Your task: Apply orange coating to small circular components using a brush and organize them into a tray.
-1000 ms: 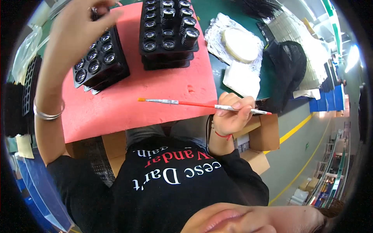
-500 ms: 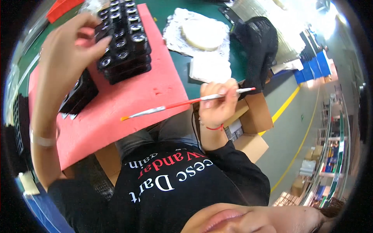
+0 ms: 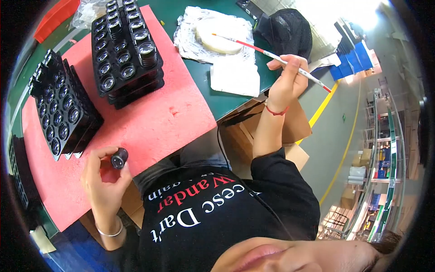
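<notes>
Between the thumb and fingers of my left hand (image 3: 105, 179) is a small black cylindrical lens barrel (image 3: 119, 158), above the near edge of a pink foam mat (image 3: 181, 129). My right hand (image 3: 290, 79) grips a thin paintbrush (image 3: 258, 48) with a red and white handle. Its tip lies over a pale round dish (image 3: 222, 34) on crumpled white wrapping. On the mat stand two stacks of black trays with round lens pieces: a right stack (image 3: 129, 54) and a left stack (image 3: 65, 106), which is tilted.
A folded white cloth (image 3: 234, 78) lies on the green table (image 3: 197, 68) beside the dish. Behind it rests a black mesh cap (image 3: 290, 31). An open cardboard box (image 3: 294, 120) stands below the table's right edge. A red bin (image 3: 56, 18) is at the far left.
My left hand has come from the right tray stack down to the near side of the mat, now with a lens barrel. My right hand has swung the brush tip from over the mat to the dish.
</notes>
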Available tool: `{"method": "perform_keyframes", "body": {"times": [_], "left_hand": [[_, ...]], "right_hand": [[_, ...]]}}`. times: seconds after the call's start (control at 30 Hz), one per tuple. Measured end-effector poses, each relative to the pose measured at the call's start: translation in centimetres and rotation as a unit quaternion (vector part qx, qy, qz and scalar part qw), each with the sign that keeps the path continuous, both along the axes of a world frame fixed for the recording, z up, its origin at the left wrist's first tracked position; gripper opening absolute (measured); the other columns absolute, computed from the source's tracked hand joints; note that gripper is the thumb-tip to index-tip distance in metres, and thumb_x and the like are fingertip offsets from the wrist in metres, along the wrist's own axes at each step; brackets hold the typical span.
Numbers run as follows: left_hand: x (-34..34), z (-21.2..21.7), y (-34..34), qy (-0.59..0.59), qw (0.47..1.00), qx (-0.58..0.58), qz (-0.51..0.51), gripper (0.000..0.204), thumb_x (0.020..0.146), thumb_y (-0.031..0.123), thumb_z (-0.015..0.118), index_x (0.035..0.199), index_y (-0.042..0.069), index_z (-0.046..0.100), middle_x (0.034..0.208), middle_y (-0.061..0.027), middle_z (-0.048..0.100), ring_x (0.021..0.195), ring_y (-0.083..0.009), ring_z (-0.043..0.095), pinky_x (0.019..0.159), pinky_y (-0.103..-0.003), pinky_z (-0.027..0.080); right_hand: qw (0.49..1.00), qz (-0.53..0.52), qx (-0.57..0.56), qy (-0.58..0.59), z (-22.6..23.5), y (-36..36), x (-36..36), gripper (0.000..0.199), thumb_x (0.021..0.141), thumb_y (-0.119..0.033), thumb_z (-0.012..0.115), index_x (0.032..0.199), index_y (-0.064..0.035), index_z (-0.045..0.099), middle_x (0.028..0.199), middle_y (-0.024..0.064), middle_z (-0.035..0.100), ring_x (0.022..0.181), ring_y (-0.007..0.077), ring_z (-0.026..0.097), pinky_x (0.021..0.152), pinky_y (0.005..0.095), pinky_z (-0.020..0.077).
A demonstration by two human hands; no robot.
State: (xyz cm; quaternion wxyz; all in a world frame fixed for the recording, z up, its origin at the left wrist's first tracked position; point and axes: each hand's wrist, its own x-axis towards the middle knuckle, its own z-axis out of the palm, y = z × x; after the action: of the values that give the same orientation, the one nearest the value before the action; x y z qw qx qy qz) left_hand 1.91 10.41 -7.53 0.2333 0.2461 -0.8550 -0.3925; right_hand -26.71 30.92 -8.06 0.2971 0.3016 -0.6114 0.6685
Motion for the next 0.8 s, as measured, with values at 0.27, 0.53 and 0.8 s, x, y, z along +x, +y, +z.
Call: {"method": "perform_keyframes", "body": {"times": [0.27,0.53,0.8], "left_hand": [[0.6,-0.5,-0.4,0.055,0.996,0.070,0.023,0.029,0.064,-0.008,0.057,0.092,-0.001,0.055,0.082,-0.0046,0.056,0.073,-0.0122,0.056,0.068,-0.023,0.045],[1.6,-0.7,-0.6,0.084,0.969,0.214,0.095,0.027,0.066,-0.003,0.066,0.092,-0.004,0.058,0.076,-0.0054,0.061,0.066,-0.0070,0.055,0.058,-0.018,0.044],[0.8,0.1,-1.0,0.087,0.954,0.274,0.081,0.024,0.066,0.006,0.071,0.085,-0.003,0.061,0.072,-0.0062,0.062,0.063,-0.0079,0.058,0.054,-0.017,0.045]], "right_hand": [[0.999,-0.005,0.026,-0.020,-0.5,-0.3,-0.1,0.026,0.090,-0.020,0.041,0.074,-0.0020,0.049,0.056,0.0019,0.048,0.050,0.0077,0.046,0.048,0.0189,0.0345],[0.884,0.295,-0.327,-0.156,-1.1,0.4,1.5,0.026,0.089,-0.029,0.042,0.077,-0.0078,0.050,0.058,0.0013,0.045,0.053,0.0114,0.036,0.059,0.0274,0.0333],[0.877,0.431,-0.171,-0.121,-3.1,-4.9,10.1,0.029,0.092,-0.033,0.029,0.078,-0.0093,0.037,0.049,0.0037,0.042,0.040,0.0123,0.034,0.045,0.0259,0.0270]]}}
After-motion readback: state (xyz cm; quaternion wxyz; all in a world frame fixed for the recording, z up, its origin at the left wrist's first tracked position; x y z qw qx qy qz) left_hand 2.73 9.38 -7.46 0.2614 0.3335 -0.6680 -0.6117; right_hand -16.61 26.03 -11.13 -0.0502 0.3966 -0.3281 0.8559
